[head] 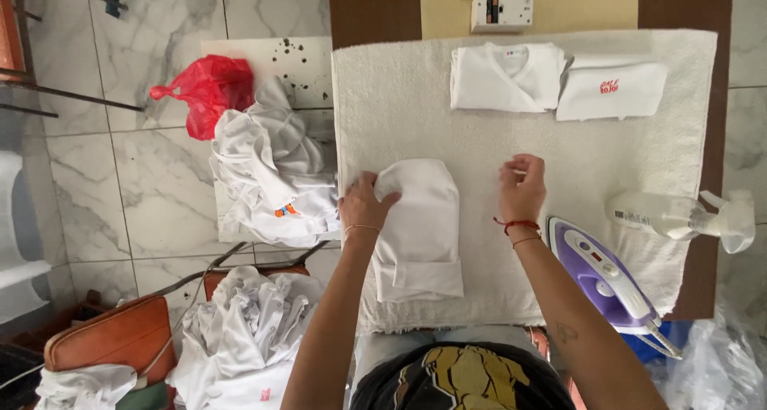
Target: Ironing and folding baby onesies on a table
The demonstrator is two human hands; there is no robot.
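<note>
A white garment (421,226) lies folded lengthwise on a white towel (399,106) that covers the table. My left hand (363,204) presses on the garment's upper left corner, thumb over the cloth. My right hand (521,188) hovers over the towel to the garment's right with fingers curled and nothing visible in them; a red thread band circles that wrist. Two folded white garments (507,76) (611,91) lie side by side at the towel's far edge.
A purple and white iron (609,276) rests at the right, with a clear spray bottle (679,216) beyond it. A heap of white clothes (276,174) and a red plastic bag (209,89) sit on a stand to the left. More white clothes (244,338) lie on an orange chair below.
</note>
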